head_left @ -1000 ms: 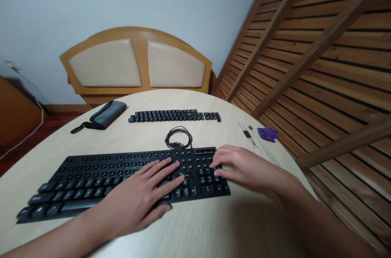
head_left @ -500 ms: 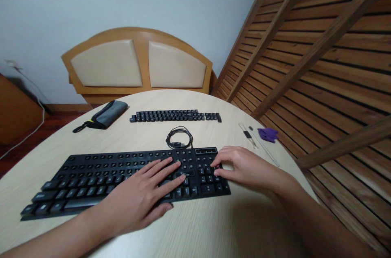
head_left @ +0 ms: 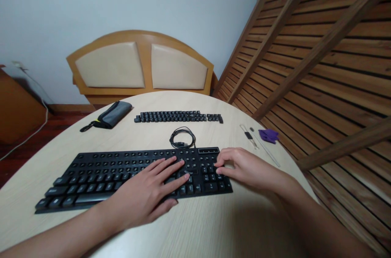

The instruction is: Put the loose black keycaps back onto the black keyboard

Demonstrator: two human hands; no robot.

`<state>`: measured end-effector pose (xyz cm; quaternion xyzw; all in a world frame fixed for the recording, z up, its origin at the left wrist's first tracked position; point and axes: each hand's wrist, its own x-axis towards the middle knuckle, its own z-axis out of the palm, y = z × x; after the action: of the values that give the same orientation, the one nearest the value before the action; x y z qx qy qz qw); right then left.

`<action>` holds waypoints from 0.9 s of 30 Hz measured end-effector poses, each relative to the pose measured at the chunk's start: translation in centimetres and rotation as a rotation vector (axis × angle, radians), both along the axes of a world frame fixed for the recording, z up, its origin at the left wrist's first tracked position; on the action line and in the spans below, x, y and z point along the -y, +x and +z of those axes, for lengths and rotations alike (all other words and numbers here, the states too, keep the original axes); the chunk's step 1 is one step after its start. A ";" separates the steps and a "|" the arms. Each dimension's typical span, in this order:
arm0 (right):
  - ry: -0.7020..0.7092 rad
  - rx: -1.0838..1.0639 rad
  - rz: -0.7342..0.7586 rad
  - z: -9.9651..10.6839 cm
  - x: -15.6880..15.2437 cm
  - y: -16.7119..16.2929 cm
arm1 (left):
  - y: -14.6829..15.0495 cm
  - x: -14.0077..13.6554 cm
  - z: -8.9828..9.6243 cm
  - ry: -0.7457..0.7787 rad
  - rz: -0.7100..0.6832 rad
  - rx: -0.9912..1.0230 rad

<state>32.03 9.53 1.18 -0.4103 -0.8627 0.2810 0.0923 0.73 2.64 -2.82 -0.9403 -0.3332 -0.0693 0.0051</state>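
A black computer keyboard (head_left: 122,156) lies on the round table; its upper rows show bare switches, while the front rows and much of the number pad carry keycaps. My left hand (head_left: 152,191) rests palm down across its right-centre part, fingers stretched out and spread. At the right side of the number pad, my right hand (head_left: 235,164) has thumb and forefinger pinched around a small black keycap, mostly hidden by the fingertips. Behind the keyboard, loose black keycaps (head_left: 171,116) are lined up in rows. Its coiled cable (head_left: 182,138) sits just beyond the back edge.
On the table's right lie a wire keycap puller (head_left: 249,136), a thin white stick-like brush (head_left: 265,147) and a purple cloth (head_left: 269,135). A grey folded pouch or cloth (head_left: 114,114) is at the back left. Wooden slats (head_left: 305,83) lean along the right; a headboard (head_left: 180,66) stands behind.
The view has shifted slightly, and the keyboard's left end appears turned a little. Both hands keep nearly the same pose on the keyboard.
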 end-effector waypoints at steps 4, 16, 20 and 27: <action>0.023 0.072 -0.002 0.6 0.1 -0.5 | 0.1 0.0 0.0 -0.013 0.000 0.012; -0.171 0.128 0.010 1.7 -1.5 -1.2 | -0.1 -0.1 -0.3 -0.014 -0.003 0.026; -0.247 0.139 0.008 1.4 -2.0 -1.4 | -0.2 -0.2 -0.5 -0.008 -0.007 0.048; -0.158 0.163 0.053 2.6 -3.4 -0.9 | -0.2 -0.1 -0.3 -0.011 -0.007 0.045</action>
<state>31.17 12.88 3.74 -0.4149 -0.8530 0.3161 -0.0180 0.55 2.73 -3.08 -0.9397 -0.3302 -0.0888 -0.0077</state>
